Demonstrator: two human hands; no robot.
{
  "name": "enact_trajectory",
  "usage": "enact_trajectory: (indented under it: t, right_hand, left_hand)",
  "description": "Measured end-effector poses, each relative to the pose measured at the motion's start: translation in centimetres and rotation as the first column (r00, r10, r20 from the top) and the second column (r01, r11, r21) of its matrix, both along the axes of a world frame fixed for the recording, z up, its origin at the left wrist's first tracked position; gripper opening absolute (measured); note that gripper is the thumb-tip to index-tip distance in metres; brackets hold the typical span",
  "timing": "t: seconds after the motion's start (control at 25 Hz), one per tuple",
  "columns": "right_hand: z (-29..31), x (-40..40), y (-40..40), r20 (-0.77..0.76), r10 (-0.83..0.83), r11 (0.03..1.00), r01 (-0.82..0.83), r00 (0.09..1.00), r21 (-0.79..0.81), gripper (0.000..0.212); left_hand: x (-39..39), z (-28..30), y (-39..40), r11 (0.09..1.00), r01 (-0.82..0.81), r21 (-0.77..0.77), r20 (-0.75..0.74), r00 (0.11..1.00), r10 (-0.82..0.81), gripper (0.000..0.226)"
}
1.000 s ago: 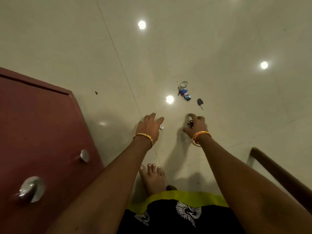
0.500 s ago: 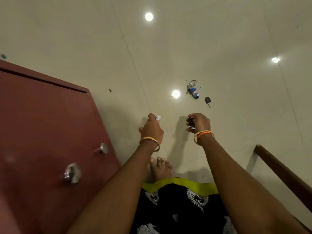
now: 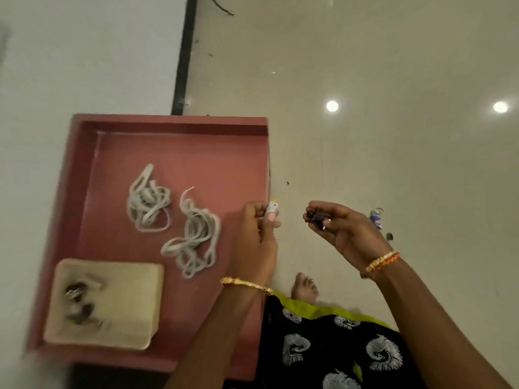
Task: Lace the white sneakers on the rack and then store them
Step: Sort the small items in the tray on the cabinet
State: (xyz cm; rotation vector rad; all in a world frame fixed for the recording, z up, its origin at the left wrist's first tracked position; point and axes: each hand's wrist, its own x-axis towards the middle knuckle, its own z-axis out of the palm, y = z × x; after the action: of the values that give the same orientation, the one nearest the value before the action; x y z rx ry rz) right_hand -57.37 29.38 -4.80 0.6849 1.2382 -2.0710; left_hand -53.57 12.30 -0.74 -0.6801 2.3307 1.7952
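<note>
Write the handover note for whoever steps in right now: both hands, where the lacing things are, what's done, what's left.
Left hand: grip pinches a small white object at the red tray's right edge.
Right hand: grip curled round small dark pieces, over the floor.
Two bundles of white laces lie loose in the tray, beside a cream box holding small dark items.
Keyring lies on the floor to the right.
Done: no lacing shown.
Left: sneakers not in view; lace and store them.

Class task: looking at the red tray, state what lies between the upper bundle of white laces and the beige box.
Only bare tray floor shows between the upper lace bundle and the beige box in the head view.
</note>
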Motion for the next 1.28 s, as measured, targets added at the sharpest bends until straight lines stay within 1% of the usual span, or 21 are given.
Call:
enact_trajectory:
  t: [0.08, 0.12, 0.2, 0.24, 0.28, 0.32, 0.36, 0.4, 0.44, 0.48, 0.52, 0.6, 0.68, 0.72, 0.76, 0.88, 0.96, 1.0, 1.12, 1.24, 1.28]
  right_hand:
    - [2.9, 1.9, -3.9, -0.058, 0.1, 0.995, -0.1, 0.993, -0.003, 0.029]
    - [3.8, 2.9, -6.0, -0.076, 0.173, 0.985, -0.174, 0.982, 0.001, 0.033]
    - [4.8, 5.1, -10.4, -0.108, 0.358, 0.934, -0.355, 0.928, 0.047, 0.061]
    - [5.1, 6.2, -12.7, -0.118, 0.415, 0.91, -0.411, 0.902, 0.06, 0.066]
    - [5.2, 7.2, -15.2, -0.135, 0.449, 0.893, -0.446, 0.883, 0.054, 0.063]
    - [5.3, 8.0, -17.4, -0.161, 0.482, 0.876, -0.478, 0.861, 0.062, 0.053]
    - [5.2, 8.8, -19.7, -0.218, 0.523, 0.852, -0.51, 0.824, 0.114, 0.041]
    - [5.0, 9.7, -22.1, -0.286, 0.594, 0.804, -0.547, 0.752, 0.233, 0.03]
    - [4.7, 10.4, -24.5, -0.349, 0.658, 0.752, -0.555, 0.667, 0.357, 0.023]
    - [4.1, 10.9, -26.5, -0.397, 0.718, 0.694, -0.542, 0.571, 0.474, 0.021]
    - [3.4, 11.3, -28.3, -0.43, 0.771, 0.635, -0.517, 0.469, 0.574, 0.022]
    - [1.4, 11.5, -31.1, -0.44, 0.854, 0.52, -0.451, 0.276, 0.726, 0.02]
    - [-0.6, 11.3, -32.8, -0.379, 0.915, 0.403, -0.367, 0.14, 0.838, 0.016]
    - [-1.4, 11.4, -33.6, -0.334, 0.938, 0.346, -0.309, 0.094, 0.886, 0.017]
    - [-2.1, 11.5, -34.3, -0.299, 0.951, 0.309, -0.259, 0.079, 0.915, 0.019]
    - [-2.6, 12.2, -35.7, -0.222, 0.97, 0.238, -0.188, 0.099, 0.953, 0.021]
    - [-2.8, 12.4, -36.2, -0.18, 0.982, 0.187, -0.164, 0.051, 0.969, 0.025]
    - [-2.8, 12.5, -36.4, -0.182, 0.983, 0.184, -0.135, 0.027, 0.974, 0.026]
    - [-3.2, 12.9, -36.9, -0.256, 0.967, 0.256, -0.001, 0.003, 0.967, 0.028]
    - [-3.4, 13.6, -36.9, -0.22, 0.975, 0.221, -0.02, 0.029, 0.975, 0.044]
    - [-3.4, 13.7, -36.8, -0.239, 0.97, 0.241, -0.036, 0.048, 0.97, 0.049]
  left_hand:
    - [3.6, 2.1, -4.7, 0.986, -0.144, -0.079, -0.029, 0.989, 0.142, 0.003]
    - [5.7, 2.8, -6.9, 0.968, -0.211, -0.135, -0.026, 0.977, 0.209, 0.005]
    - [9.9, 3.7, -10.6, 0.91, -0.347, -0.228, 0.01, 0.933, 0.359, 0.008]
    - [11.9, 3.8, -12.1, 0.866, -0.418, -0.274, 0.032, 0.896, 0.442, 0.008]
    - [13.8, 3.8, -13.6, 0.817, -0.485, -0.313, 0.053, 0.85, 0.525, 0.008]
    - [15.3, 3.5, -14.8, 0.772, -0.541, -0.334, 0.08, 0.8, 0.595, 0.009]
    - [16.4, 3.2, -15.8, 0.739, -0.579, -0.345, 0.115, 0.755, 0.646, 0.011]
    - [17.3, 2.8, -17.0, 0.714, -0.601, -0.359, 0.15, 0.718, 0.68, 0.02]
    - [18.0, 2.3, -18.0, 0.708, -0.597, -0.377, 0.178, 0.704, 0.688, 0.034]
    - [18.3, 1.8, -18.8, 0.716, -0.577, -0.393, 0.195, 0.709, 0.678, 0.045]
    - [18.4, 1.3, -19.7, 0.728, -0.555, -0.402, 0.201, 0.722, 0.662, 0.051]
    - [17.9, 0.0, -21.6, 0.74, -0.535, -0.407, 0.191, 0.743, 0.642, 0.045]
    - [17.0, -1.3, -23.5, 0.734, -0.535, -0.419, 0.198, 0.735, 0.649, 0.03]
    - [16.8, -2.2, -24.3, 0.729, -0.532, -0.432, 0.215, 0.724, 0.656, 0.027]
    - [16.5, -3.1, -25.0, 0.722, -0.52, -0.456, 0.235, 0.712, 0.661, 0.026]
    - [15.8, -5.1, -26.1, 0.685, -0.467, -0.559, 0.26, 0.686, 0.68, 0.025]
    - [15.6, -5.9, -26.5, 0.651, -0.44, -0.618, 0.243, 0.681, 0.691, 0.029]
    - [15.5, -6.1, -26.7, 0.634, -0.431, -0.642, 0.235, 0.676, 0.698, 0.032]
    - [15.7, -6.6, -27.0, 0.611, -0.457, -0.647, 0.201, 0.67, 0.714, 0.033]
    - [15.9, -7.1, -27.0, 0.616, -0.517, -0.595, 0.174, 0.665, 0.726, 0.026]
    - [16.0, -7.3, -27.0, 0.616, -0.537, -0.576, 0.165, 0.662, 0.731, 0.022]
